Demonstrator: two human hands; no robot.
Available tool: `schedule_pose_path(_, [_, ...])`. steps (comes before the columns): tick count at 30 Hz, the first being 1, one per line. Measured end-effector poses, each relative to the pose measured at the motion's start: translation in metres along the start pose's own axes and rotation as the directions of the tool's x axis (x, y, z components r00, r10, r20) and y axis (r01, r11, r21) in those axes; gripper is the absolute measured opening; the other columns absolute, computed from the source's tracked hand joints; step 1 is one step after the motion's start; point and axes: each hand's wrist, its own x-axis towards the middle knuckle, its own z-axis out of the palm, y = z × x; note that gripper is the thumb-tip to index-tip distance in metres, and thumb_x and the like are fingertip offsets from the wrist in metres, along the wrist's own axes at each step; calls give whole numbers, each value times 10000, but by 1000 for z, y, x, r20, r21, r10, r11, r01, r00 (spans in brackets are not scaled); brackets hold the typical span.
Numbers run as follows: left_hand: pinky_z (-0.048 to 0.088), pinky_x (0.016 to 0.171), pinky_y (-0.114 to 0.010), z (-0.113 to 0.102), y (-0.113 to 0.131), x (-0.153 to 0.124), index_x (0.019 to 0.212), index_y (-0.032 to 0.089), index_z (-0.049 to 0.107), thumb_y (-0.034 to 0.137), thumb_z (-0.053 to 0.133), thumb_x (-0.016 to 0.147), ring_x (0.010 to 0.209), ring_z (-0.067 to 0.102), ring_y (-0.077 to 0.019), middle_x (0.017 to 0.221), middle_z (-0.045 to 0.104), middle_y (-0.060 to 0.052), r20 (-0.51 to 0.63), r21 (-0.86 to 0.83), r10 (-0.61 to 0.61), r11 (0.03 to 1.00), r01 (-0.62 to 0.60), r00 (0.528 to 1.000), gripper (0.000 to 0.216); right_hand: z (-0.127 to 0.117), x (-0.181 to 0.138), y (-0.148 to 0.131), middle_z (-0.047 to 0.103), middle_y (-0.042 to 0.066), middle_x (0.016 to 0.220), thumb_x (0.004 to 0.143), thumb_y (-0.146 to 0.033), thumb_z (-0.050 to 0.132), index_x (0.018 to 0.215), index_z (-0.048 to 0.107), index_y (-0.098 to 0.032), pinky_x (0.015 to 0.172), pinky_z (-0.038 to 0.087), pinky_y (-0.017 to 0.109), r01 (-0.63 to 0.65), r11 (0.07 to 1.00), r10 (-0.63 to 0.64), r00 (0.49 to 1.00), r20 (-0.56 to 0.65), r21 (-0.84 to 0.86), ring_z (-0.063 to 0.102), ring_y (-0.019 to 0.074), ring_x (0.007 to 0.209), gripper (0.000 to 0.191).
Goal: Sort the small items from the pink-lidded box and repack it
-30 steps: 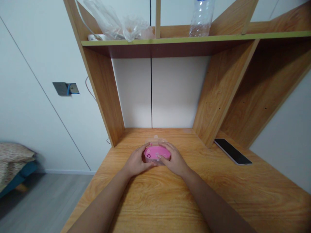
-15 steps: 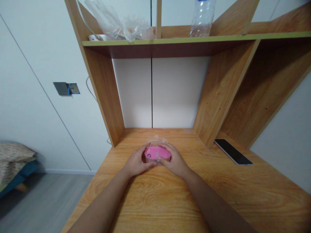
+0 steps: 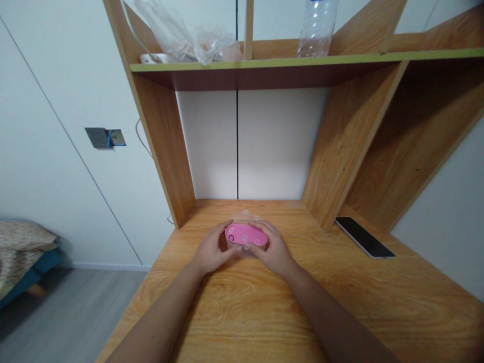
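A pink oval piece with small printed or raised marks on top sits over a clear plastic container on the wooden desk. My left hand wraps round its left end, with the thumb along the near edge. Round the right end curls my right hand, its thumb on the near edge of the pink top and its fingers on the far side. Behind the pink piece shows a clear plastic flap or lid. What lies inside the container cannot be made out.
A dark-screened phone lies at the right by the upright panel. Overhead, a shelf holds a clear plastic bag and a plastic bottle. Wooden side panels stand left and right. A wall socket is on the left.
My left thumb has risen from low beside the container to the near edge of the pink piece. Both hands stay round it, and the view has shifted slightly.
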Motion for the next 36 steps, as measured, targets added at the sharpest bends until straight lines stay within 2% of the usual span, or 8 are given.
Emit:
schedule_pose_path(4, [451, 1047, -466, -3, 8, 2, 1335, 206, 574, 422, 760, 787, 1171, 594, -309, 1260, 627, -140, -30, 23, 80, 997, -79, 996, 617, -2, 2, -8, 667, 79, 1244, 823, -389, 767, 1233, 620, -291, 1060, 442, 484, 38, 999, -38, 999, -6, 4, 579, 292, 1209, 447])
schedule_pose_path(8, [459, 1026, -434, -5, 15, 4, 1248, 199, 619, 404, 743, 811, 1158, 591, -297, 1224, 636, -130, -49, -61, 125, 990, -127, 991, 498, -1, 3, -14, 677, 80, 1237, 814, -436, 771, 1228, 629, -299, 1064, 437, 499, 31, 999, -31, 999, -17, 30, 590, 302, 1199, 459])
schedule_pose_path(15, [392, 1110, -451, -5, 13, 4, 1218, 184, 652, 429, 788, 765, 1255, 556, -314, 1321, 635, -136, -39, -354, 7, 935, -20, 999, 533, 0, 2, -15, 650, 102, 1280, 760, -455, 808, 1253, 607, -286, 1078, 430, 512, 22, 999, -22, 999, -27, 23, 567, 323, 1238, 559])
schedule_pose_path(19, [411, 1094, -478, -4, 3, 4, 1202, 167, 667, 465, 797, 731, 1266, 558, -343, 1347, 634, -154, -32, -608, -115, 791, 72, 993, 572, 0, 0, -12, 602, 116, 1356, 749, -463, 818, 1336, 539, -287, 1096, 416, 516, 17, 1000, -17, 999, -40, 14, 537, 333, 1279, 674])
schedule_pose_path(24, [398, 1117, -500, -7, -3, 8, 1090, 173, 690, 428, 756, 727, 1240, 590, -330, 1301, 673, -132, -79, -831, -225, 553, 60, 971, 448, 0, -1, -11, 603, 113, 1346, 766, -429, 814, 1350, 515, -283, 1093, 415, 515, 10, 1000, -10, 999, -41, 8, 544, 322, 1265, 673])
schedule_pose_path(27, [418, 1109, -474, -12, -4, 10, 1049, 177, 689, 424, 704, 766, 1212, 618, -307, 1238, 708, -123, -105, -897, -281, 440, 31, 954, 377, 0, -1, -11, 606, 114, 1338, 769, -423, 809, 1349, 519, -281, 1086, 419, 518, -5, 1000, 5, 999, -31, 0, 550, 324, 1253, 664])
schedule_pose_path(32, [490, 1038, -440, -21, -11, 12, 1093, 182, 672, 477, 632, 846, 1140, 664, -273, 1132, 743, -107, -137, -959, -396, 284, -21, 908, 386, 0, 0, -11, 617, 111, 1321, 778, -413, 799, 1344, 519, -278, 1074, 430, 502, 1, 1000, -1, 1000, -29, -12, 558, 318, 1240, 645])
schedule_pose_path(36, [528, 984, -430, -25, -16, 13, 1123, 162, 668, 475, 603, 882, 1046, 704, -266, 1087, 748, -120, -116, -982, -457, 184, -34, 882, 401, 1, -1, -10, 614, 105, 1324, 786, -393, 796, 1334, 524, -280, 1074, 429, 497, -10, 1000, 10, 1000, -25, -15, 555, 312, 1243, 621])
